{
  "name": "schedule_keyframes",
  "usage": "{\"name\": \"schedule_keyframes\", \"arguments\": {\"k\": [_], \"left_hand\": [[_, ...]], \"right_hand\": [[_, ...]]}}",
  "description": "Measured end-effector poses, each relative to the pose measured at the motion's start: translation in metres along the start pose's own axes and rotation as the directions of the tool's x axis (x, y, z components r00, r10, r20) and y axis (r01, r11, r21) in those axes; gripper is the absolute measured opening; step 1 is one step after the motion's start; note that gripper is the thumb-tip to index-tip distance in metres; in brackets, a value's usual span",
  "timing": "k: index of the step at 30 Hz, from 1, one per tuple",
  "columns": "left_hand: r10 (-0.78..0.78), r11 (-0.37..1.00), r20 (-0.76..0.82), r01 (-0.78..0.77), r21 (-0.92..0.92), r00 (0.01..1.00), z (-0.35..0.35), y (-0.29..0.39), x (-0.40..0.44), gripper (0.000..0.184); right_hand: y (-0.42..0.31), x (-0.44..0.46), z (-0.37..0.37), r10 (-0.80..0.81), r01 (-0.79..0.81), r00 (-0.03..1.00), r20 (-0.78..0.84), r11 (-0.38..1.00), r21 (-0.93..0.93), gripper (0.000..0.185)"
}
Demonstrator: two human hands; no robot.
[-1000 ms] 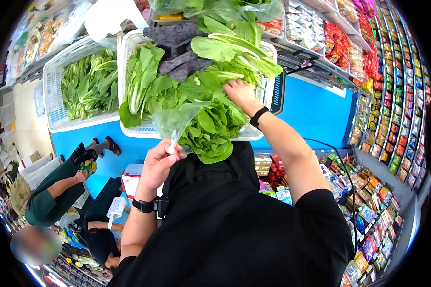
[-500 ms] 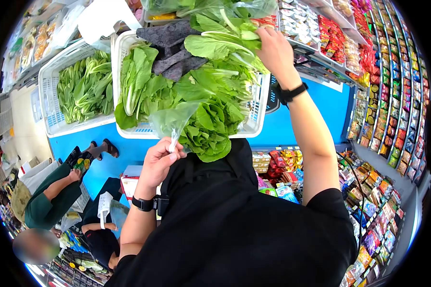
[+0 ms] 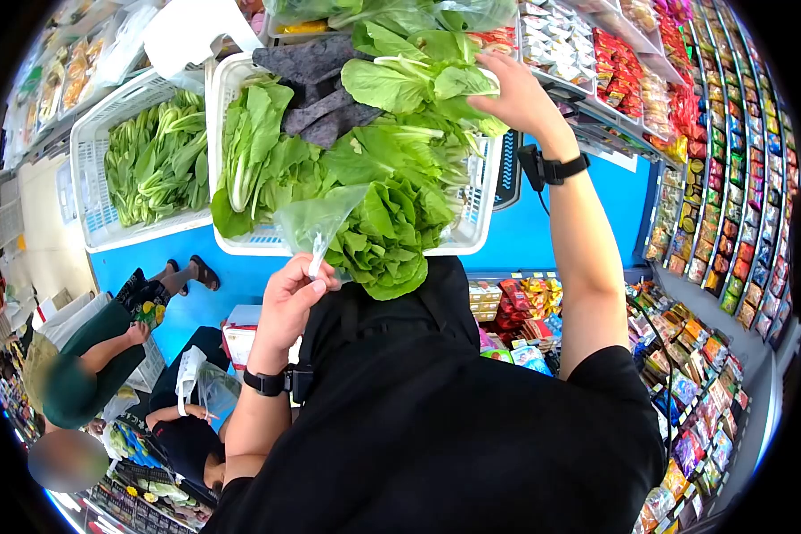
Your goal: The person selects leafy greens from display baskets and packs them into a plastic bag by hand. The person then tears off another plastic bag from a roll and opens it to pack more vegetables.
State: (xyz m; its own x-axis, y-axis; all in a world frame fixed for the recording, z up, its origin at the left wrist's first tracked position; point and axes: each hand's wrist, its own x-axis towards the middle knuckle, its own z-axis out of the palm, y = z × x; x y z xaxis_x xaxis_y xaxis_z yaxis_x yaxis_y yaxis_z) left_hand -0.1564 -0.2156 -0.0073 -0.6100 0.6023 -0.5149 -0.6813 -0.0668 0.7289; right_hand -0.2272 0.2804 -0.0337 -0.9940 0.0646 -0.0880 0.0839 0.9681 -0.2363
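Note:
My left hand [image 3: 295, 294] pinches the gathered neck of a clear plastic bag [image 3: 322, 216] at the near side of a white basket [image 3: 219, 107]. Beside the bag, a bunch of leafy greens [image 3: 387, 240] hangs over the basket's near rim. More loose greens [image 3: 365, 158] fill the basket, and a crumpled dark grey cloth [image 3: 316, 84] lies on them. Over the far right corner, my right hand [image 3: 518, 100] is open, thumb and fingers apart, close to a leafy bunch [image 3: 418, 80]; whether it touches the leaves I cannot tell.
A second white basket [image 3: 84, 156] with long-stemmed greens [image 3: 158, 158] stands on the left. Packaged snacks [image 3: 616, 71] line the shelves at right, with more packets [image 3: 534, 307] near my body. Two other people are at lower left, one with a white bag [image 3: 190, 374].
My right hand has come off the leaf stalks, opened and shifted slightly right and toward me. The leaves at the far right corner have settled. My left hand keeps its hold on the bag.

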Motion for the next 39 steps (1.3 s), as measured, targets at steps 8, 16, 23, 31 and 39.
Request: {"name": "schedule_keyframes", "arguments": {"k": [8,16,23,31,39], "left_hand": [[0.014,0.997,-0.038,-0.011,0.081,0.999,-0.006,0.003,0.003,0.013],[0.373,0.659,-0.014,-0.254,0.708,0.928,0.015,0.028,0.016,0.014],[0.088,0.964,0.148,-0.122,0.237,0.985,0.022,0.008,0.040,0.018],[0.254,0.785,0.251,-0.350,0.511,0.934,0.018,0.033,0.043,0.018],[0.193,0.950,0.136,-0.220,0.222,0.972,0.014,0.028,0.040,0.015]], "right_hand": [[-0.067,-0.097,0.028,0.048,-0.329,0.859,0.510,0.814,0.479,0.052],[-0.086,-0.157,0.075,0.122,-0.487,0.820,0.559,0.663,0.569,0.066],[-0.057,-0.185,0.085,0.279,-0.611,0.792,0.543,0.376,0.697,0.053],[-0.053,-0.206,0.125,0.463,-0.639,0.641,0.612,-0.120,0.760,0.053],[-0.086,-0.194,0.111,0.446,-0.605,0.705,0.551,-0.026,0.796,0.020]]}}
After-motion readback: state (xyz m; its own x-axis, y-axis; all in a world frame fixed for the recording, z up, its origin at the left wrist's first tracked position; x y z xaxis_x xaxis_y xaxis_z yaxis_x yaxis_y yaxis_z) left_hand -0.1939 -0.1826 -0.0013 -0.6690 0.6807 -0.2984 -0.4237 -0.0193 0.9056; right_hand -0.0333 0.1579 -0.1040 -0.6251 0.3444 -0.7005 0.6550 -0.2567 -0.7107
